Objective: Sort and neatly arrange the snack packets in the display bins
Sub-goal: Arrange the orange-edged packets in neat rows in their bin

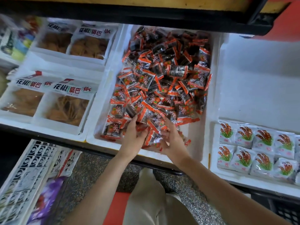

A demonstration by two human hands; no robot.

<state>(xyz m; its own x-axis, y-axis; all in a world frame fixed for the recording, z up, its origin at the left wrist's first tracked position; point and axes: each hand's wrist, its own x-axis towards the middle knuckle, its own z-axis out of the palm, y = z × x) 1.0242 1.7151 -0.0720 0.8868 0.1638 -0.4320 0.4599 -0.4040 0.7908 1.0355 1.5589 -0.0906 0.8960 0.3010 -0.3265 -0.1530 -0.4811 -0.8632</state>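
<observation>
On my feed both hands are in the middle bin (103, 95), down at 6 o'clock of the red packets (162, 75) pile. Right hand (172, 140) is curled round a clump of them. Left hand (132, 137) is pushed against the same clump with its fingers buried, so I can't tell its curl. White packs (256, 151) are lined up at 4 o'clock.
</observation>
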